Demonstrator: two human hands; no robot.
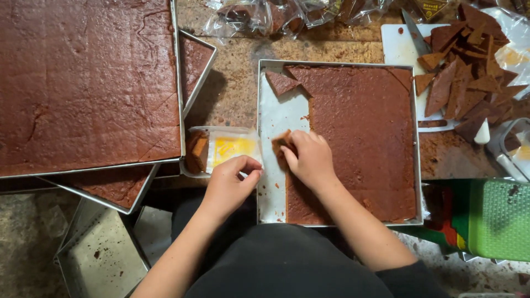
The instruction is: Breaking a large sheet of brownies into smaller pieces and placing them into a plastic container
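left hand (231, 182) pinching clear yellow-labelled bag (221, 149); right hand (309, 157) gripping brown slice (282, 144).

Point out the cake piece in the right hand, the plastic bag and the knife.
cake piece (280, 144), head view, exposed brown end beside the fingers
plastic bag (232, 148), head view, yellow patch on its front
knife (415, 37), head view, middle of blade

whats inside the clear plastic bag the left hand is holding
One brown cake piece sits at the far end of the clear plastic bag; its yellow label covers anything behind it.
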